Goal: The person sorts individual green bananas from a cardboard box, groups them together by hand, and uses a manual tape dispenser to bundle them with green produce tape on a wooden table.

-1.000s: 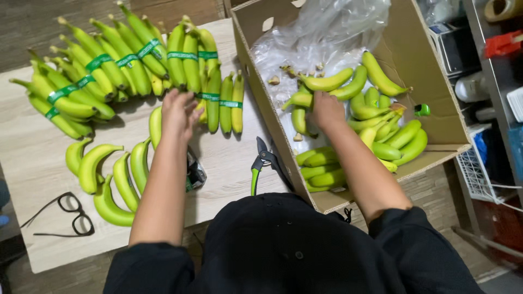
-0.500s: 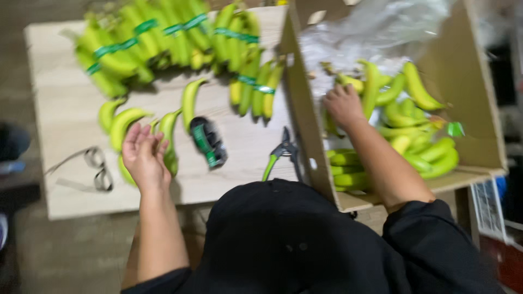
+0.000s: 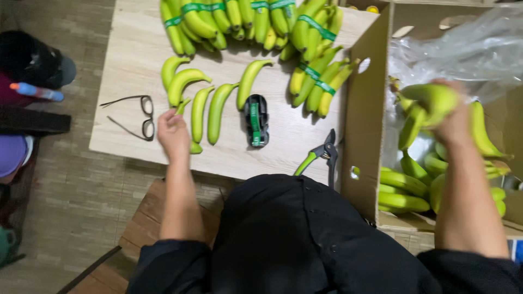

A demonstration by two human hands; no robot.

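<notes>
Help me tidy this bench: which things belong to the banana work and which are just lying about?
In use: right hand lifting a banana bunch from the box; left hand at the loose bananas; banded bunches; tape dispenser; pruners.

Lying about: glasses; plastic liner.

Loose bananas [image 3: 207,111] are lying on the surface [image 3: 131,49], glasses [image 3: 136,117] to their left, a tape dispenser [image 3: 256,121] to their right. Banded bunches [image 3: 245,22] are sitting behind them. Shears [image 3: 321,158] are lying beside the box [image 3: 368,109], which is holding more bananas [image 3: 403,190].
</notes>
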